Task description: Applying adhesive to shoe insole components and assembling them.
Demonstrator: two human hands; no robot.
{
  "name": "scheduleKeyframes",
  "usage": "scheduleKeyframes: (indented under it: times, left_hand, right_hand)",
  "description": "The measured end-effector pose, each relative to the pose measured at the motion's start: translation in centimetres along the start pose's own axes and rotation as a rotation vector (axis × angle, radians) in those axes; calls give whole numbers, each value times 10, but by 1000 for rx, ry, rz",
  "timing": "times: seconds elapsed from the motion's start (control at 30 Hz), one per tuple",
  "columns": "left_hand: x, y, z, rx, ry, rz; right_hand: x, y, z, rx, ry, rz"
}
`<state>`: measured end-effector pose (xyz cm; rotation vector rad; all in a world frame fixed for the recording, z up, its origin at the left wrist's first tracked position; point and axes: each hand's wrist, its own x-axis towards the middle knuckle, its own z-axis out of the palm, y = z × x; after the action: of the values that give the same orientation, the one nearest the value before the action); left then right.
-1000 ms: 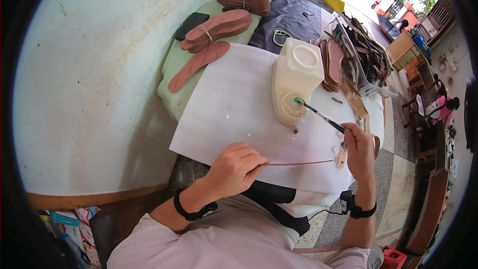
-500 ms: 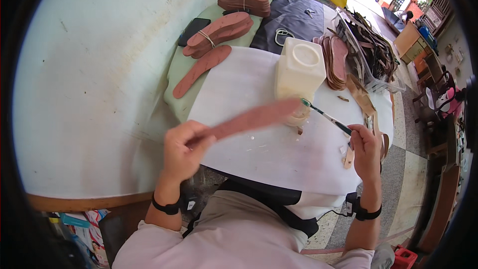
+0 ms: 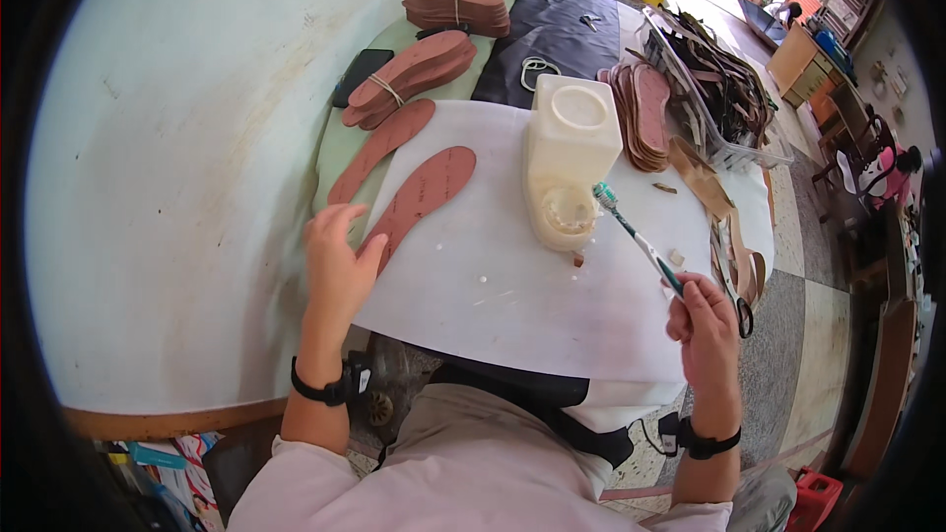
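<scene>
A reddish-brown insole (image 3: pixel 431 187) lies flat on the white sheet (image 3: pixel 434 310), its narrow end by my left hand (image 3: pixel 338 261). That hand's fingers are spread and hold nothing; its thumb is at the insole's edge, and whether it touches cannot be told. Another insole (image 3: pixel 379 153) lies just left of it, partly behind my fingers. My right hand (image 3: pixel 708 323) is closed round the handle of a green-and-white toothbrush (image 3: pixel 639 239). The brush's bristles point up-left, beside the round open mouth of a cream plastic container (image 3: pixel 574 143) with whitish residue at the mouth.
Banded insole stacks (image 3: pixel 419 74) lie at the far left near a dark phone-like object (image 3: pixel 362 77). Right of the container are more insoles (image 3: pixel 645 113), a clear bin (image 3: pixel 734 153) of dark strips, tan strips (image 3: pixel 705 177) and scissors (image 3: pixel 744 315). A wall (image 3: pixel 197 187) borders the left.
The insole held in my left hand now lies on the sheet, and that hand has let go and moved left. The toothbrush has come off the insole and stays in my right hand.
</scene>
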<state>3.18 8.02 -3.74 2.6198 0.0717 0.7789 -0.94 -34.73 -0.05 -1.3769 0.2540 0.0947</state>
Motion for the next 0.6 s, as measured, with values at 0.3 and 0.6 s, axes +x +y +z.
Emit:
scheduleKeyframes:
  times: [0.3,0.6]
  left_hand:
    - [-47,130,-14,-1000,-720,-101]
    - [-61,170,23,-1323,-948,-459]
  right_hand:
    - [-44,20,69,543,-140,320]
    - [-61,38,95,622,-107,369]
